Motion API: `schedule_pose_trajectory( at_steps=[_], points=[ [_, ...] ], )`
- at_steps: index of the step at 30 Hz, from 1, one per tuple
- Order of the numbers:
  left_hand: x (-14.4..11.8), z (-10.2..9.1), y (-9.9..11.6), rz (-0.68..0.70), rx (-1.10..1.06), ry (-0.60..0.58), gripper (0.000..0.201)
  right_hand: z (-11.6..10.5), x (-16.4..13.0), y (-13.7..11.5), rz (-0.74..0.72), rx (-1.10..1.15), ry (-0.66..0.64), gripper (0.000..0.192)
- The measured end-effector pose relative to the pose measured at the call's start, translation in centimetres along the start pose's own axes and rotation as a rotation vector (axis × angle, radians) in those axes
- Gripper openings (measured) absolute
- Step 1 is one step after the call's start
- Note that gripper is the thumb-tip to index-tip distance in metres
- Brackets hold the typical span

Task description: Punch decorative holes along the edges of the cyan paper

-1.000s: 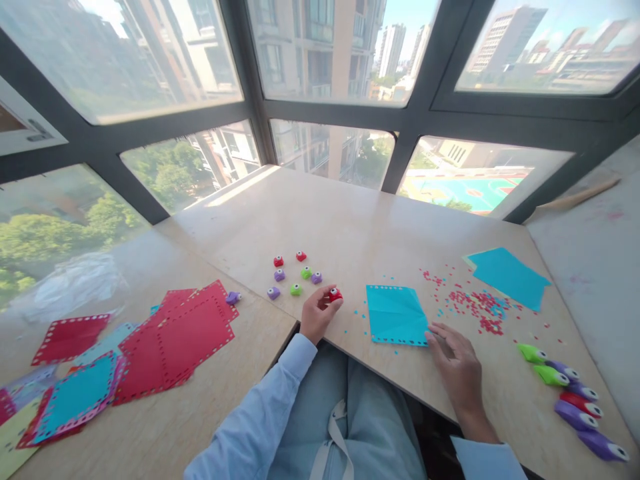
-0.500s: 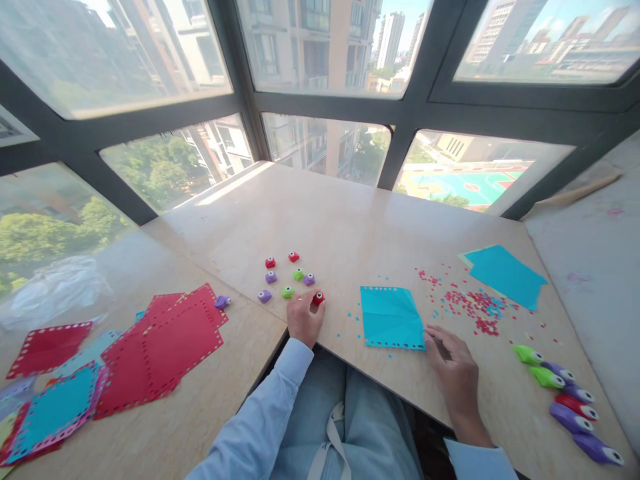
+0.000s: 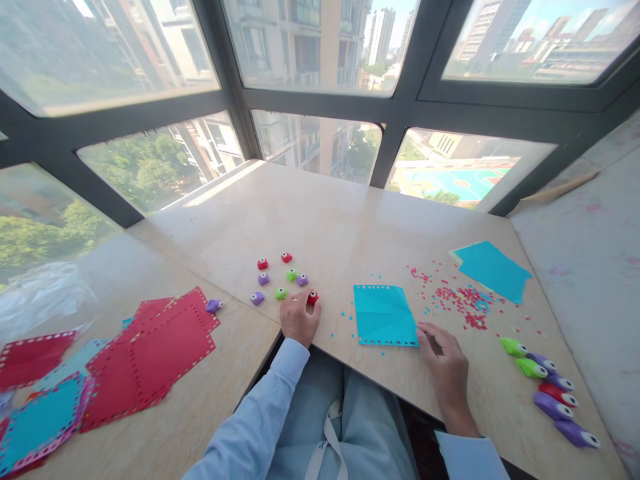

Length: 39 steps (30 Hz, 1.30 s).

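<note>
Small red punch [image 3: 313, 298] sits on the counter [image 3: 350, 227] near its front edge, at the 4 o'clock end of the cluster of little punches [image 3: 280, 277] (red, purple, green). Left hand [image 3: 299, 319] is on it: fingertips curled round the near side. Grip looks loosely closed on the punch, tho whether it's pinched tight or just touched I can't tell, fingers cover the contact.

Right hand [image 3: 445, 363] lies relaxed, fingers half open, holding nothing, fingertips at the 4 o'clock corner of the blue sheet [image 3: 384, 315].

To do this well, IMO: set the punch flat, clear of its neighbours, so none get knocked.

Hard to read: punch shapes too small to make out. Red and blue paper bits [image 3: 463, 303] lie at 2 o'clock of the sheet. Perforated sheets [image 3: 150, 347] at 9 o'clock run off frame. Long-handled punches [image 3: 547, 387] at 4 o'clock.
</note>
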<state>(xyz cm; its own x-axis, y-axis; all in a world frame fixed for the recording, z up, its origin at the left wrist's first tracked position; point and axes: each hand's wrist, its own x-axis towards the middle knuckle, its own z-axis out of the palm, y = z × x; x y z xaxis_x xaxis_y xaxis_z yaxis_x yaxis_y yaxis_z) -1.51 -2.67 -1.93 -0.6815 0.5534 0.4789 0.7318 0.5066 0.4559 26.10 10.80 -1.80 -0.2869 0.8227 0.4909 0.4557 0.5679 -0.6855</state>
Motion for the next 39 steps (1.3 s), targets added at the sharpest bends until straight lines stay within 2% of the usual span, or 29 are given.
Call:
schedule_pose_trajectory(
  at_steps=[16, 32, 39],
  points=[
    [-0.15, 0.09, -0.39, 0.066, -0.013, 0.024, 0.027, -0.10, -0.08, -0.41, -0.043, -0.008, 0.016, 0.028],
    [0.01, -0.16, -0.43, 0.116, -0.044, 0.067, 0.027, -0.05, -0.02, -1.01, 0.020, 0.003, 0.019, 0.024],
    [-0.08, -0.19, -0.41, 0.068, -0.028, 0.000, 0.027, -0.15, -0.12, -0.98, 0.021, -0.013, 0.015, 0.027]
  ],
)
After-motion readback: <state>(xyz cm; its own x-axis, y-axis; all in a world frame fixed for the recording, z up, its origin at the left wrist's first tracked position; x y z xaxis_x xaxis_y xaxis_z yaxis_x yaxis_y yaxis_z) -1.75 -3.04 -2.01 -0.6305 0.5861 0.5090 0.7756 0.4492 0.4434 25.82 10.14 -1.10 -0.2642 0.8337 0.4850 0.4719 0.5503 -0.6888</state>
